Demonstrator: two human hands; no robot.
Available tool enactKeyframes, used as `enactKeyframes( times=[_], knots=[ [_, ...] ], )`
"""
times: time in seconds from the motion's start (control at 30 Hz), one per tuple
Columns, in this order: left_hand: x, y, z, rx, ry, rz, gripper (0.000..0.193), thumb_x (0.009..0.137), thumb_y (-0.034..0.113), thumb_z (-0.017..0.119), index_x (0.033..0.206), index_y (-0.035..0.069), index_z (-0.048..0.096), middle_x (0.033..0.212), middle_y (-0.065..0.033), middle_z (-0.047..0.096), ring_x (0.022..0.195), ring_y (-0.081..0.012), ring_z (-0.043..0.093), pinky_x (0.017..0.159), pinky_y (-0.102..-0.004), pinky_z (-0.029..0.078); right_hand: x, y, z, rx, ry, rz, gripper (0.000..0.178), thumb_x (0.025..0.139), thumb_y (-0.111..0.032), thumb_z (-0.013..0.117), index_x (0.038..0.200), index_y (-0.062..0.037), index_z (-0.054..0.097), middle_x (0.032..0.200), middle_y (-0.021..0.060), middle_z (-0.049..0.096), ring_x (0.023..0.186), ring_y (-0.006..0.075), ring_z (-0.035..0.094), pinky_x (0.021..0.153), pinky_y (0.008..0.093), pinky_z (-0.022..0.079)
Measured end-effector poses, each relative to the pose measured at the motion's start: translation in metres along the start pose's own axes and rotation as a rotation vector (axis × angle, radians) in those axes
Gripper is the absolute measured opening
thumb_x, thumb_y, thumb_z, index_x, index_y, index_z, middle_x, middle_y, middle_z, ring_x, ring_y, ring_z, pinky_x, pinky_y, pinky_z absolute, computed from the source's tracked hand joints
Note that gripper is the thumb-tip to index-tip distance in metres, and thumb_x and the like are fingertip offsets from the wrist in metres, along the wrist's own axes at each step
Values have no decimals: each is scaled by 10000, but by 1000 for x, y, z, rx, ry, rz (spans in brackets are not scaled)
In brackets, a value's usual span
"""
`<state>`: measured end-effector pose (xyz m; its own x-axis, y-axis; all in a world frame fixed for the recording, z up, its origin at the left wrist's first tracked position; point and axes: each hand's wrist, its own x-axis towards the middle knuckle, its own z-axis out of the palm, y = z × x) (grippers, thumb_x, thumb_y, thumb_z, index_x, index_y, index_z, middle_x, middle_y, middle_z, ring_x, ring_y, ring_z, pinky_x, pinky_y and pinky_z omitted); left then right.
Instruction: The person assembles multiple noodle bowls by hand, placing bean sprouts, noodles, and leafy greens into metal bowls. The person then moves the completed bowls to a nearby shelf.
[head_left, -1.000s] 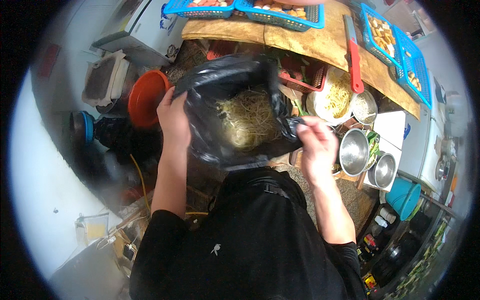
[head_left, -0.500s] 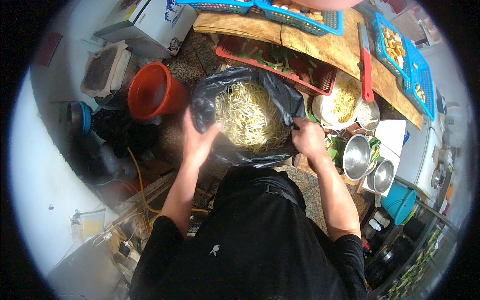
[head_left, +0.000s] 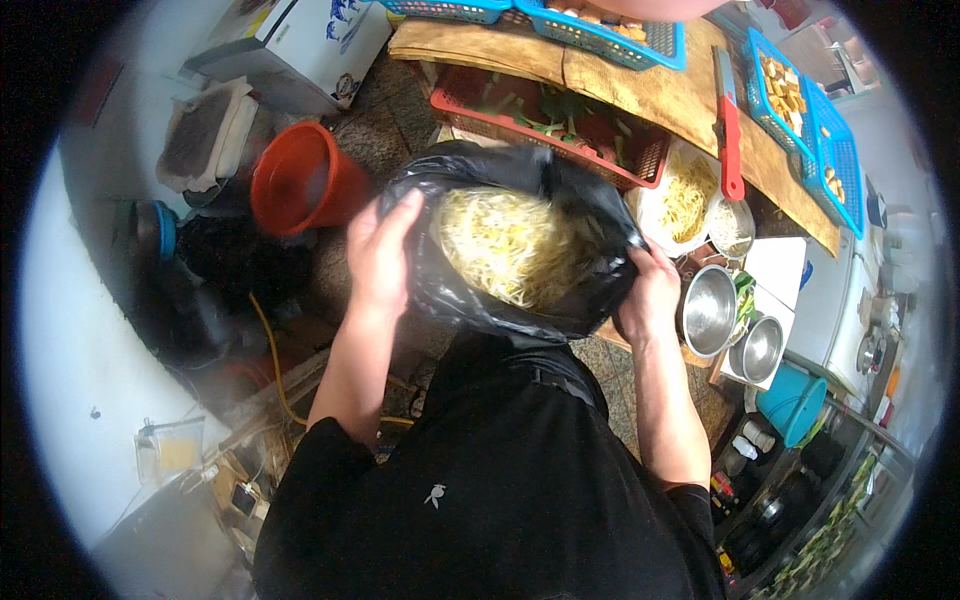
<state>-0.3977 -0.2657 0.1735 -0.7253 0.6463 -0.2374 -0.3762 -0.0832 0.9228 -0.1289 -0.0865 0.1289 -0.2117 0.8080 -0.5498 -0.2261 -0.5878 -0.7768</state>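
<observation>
Your left hand (head_left: 380, 265) and right hand (head_left: 652, 295) are apart, each clasping one side of the black bag (head_left: 432, 265) before your waist. Opening looks done; bean sprouts (head_left: 508, 245) lie loose inside, bag not yet closed.

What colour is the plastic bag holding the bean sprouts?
The plastic bag is black and shiny, seen best in the head view.

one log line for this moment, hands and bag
left hand: on bag, left side; right hand: gripping bag, right rim; bag: open, sprouts inside; nearby: red bucket, red crate
</observation>
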Motion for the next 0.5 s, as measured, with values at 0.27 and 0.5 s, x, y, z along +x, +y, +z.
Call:
enactKeyframes(
  times=[0.27, 0.5],
  knots=[
    [45, -2, -36, 197, 280, -19, 257, 1026, 184, 687, 1210, 5, 718, 1105, -63, 742, 990, -157, 668, 952, -343, 503, -69, -69, 4, 97, -245, -360, 286, 947, 81, 567, 1182, 67, 730, 1183, 159, 737, 1089, 240, 700, 1015, 348, 536],
    [9, 3, -20, 33, -99, -14, 206, 1040, 153, 664, 1164, 12, 750, 1088, -49, 756, 961, -132, 680, 909, -304, 523, -26, -18, 50, -433, 27, -238, 297, 974, 21, 633, 1248, 13, 747, 1182, 93, 745, 1133, 173, 670, 1047, 303, 488]
  ],
)
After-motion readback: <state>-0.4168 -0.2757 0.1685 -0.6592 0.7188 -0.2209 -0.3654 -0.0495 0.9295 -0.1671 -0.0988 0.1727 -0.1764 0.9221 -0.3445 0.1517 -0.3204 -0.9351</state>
